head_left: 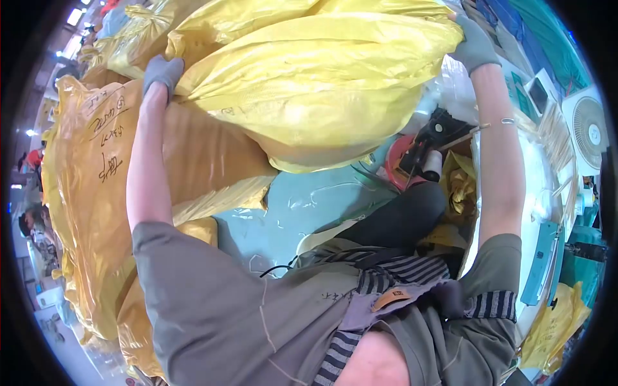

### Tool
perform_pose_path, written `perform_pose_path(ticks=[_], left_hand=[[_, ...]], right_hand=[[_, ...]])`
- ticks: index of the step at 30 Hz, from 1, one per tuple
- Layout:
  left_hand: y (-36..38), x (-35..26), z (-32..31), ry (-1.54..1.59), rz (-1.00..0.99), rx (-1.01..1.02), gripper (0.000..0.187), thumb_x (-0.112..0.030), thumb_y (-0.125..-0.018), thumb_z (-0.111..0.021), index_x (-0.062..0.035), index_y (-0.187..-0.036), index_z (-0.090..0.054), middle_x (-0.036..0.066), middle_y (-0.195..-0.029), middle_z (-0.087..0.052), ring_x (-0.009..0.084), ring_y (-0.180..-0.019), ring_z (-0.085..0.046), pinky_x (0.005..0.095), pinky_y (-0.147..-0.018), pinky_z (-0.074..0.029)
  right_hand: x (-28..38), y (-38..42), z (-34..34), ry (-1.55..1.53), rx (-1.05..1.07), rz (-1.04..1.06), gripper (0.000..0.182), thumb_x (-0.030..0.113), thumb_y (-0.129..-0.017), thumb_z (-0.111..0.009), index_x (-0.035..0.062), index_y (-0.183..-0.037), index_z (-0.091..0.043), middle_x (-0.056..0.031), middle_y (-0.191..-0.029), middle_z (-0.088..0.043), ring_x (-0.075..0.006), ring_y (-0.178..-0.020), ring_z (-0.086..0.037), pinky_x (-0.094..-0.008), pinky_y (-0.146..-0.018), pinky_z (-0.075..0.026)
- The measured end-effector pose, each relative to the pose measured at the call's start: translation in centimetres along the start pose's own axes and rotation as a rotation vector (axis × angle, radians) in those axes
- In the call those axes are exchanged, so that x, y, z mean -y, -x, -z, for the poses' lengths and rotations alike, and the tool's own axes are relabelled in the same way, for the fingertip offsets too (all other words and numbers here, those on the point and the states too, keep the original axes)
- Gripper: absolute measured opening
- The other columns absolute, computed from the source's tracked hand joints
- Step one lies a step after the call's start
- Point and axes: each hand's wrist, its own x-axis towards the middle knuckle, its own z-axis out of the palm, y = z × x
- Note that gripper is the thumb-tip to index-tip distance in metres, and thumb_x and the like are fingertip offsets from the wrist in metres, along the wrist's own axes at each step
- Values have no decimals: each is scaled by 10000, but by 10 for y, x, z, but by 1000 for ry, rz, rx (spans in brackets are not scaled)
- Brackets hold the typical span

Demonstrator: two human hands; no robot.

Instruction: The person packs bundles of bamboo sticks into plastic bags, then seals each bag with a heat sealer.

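Note:
A large, full yellow bag [315, 83] stretches sideways between my two gloved hands. My left hand [163, 73], in a grey glove, is closed on the bag's left end. At the upper right my right hand [473, 44], also gloved in grey, grips the gathered right end, with the fingertips partly hidden by the plastic. Below my left hand lies a big orange-yellow bag [206, 151] with dark handwriting on its left part. The bag between my hands overlaps its upper edge.
A grey-green floor [302, 199] shows below the bag, with scraps of thread. Right of it stand a red tub [399, 157] and a dark tool [441, 128]. A white fan [587, 125] and a white table edge [531, 257] are at the right. People appear far left.

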Motion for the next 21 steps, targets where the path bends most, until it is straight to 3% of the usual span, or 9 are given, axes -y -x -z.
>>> perform_pose_path(ticks=[2,4,8,10,13,16,17,19,21], left_hand=[[64,-53,33,-63,-170,-284,603,-321,-721,-603,52,-1171,-455,236,-1128,-546,313,-996,-562,347,-836,-429],[107,-92,18,409,-666,33,625,-387,-733,-615,1,-1198,-459,203,-1091,-572,256,-941,-584,379,-837,-436],[138,-114,-13,-542,-698,898,416,-349,-761,-594,-27,-1024,-602,133,-891,-638,185,-800,-601,319,-706,-469],[105,-106,18,-322,-635,567,287,-266,-772,-572,-2,-865,-636,103,-679,-634,175,-567,-581,305,-552,-461],[158,-116,42,-338,-797,-58,320,-237,-772,-587,-46,-1028,-594,136,-930,-609,291,-878,-570,383,-750,-444],[247,-162,48,274,-1223,-470,344,-128,-690,-635,-94,-1026,-567,83,-1023,-562,320,-934,-524,382,-773,-442],[287,-185,37,531,-1253,-213,407,-61,-675,-641,-51,-1072,-552,129,-1053,-560,290,-983,-528,346,-881,-404],[343,-238,-25,920,-1513,170,325,-20,-654,-650,-38,-968,-567,133,-960,-571,288,-905,-546,353,-780,-439],[401,-286,-94,1006,-1595,433,234,-3,-663,-641,-44,-880,-562,119,-878,-577,281,-831,-552,353,-712,-446]], right_hand=[[-5,19,-20,79,7,47,299,149,-849,-521,-8,-1103,-514,-126,-1026,-603,-219,-918,-598,-322,-781,-487],[-14,38,-44,108,85,118,221,143,-848,-517,9,-1020,-552,-107,-932,-621,-191,-829,-614,-316,-717,-497],[-10,49,-44,54,272,77,229,141,-886,-378,48,-1025,-534,-88,-965,-589,-186,-897,-582,-331,-797,-483],[-4,61,-30,153,211,227,187,156,-888,-404,96,-1026,-515,-52,-951,-557,-175,-893,-563,-342,-779,-491],[11,91,-18,372,-197,354,151,243,-879,-507,116,-960,-518,-64,-815,-574,-181,-676,-568,-310,-620,-504],[18,164,34,1773,-515,783,165,220,-882,-484,66,-868,-543,-76,-712,-559,-138,-634,-551,-301,-568,-455],[24,195,66,2293,-647,830,185,212,-884,-477,49,-838,-551,-80,-678,-554,-123,-620,-545,-298,-551,-439],[-4,268,106,1008,-640,793,258,283,-831,-549,33,-788,-601,-95,-735,-612,-202,-640,-546,-314,-608,-441],[-22,354,159,1140,-1119,777,302,304,-811,-552,20,-712,-579,-184,-665,-574,-295,-579,-543,-360,-576,-436]])
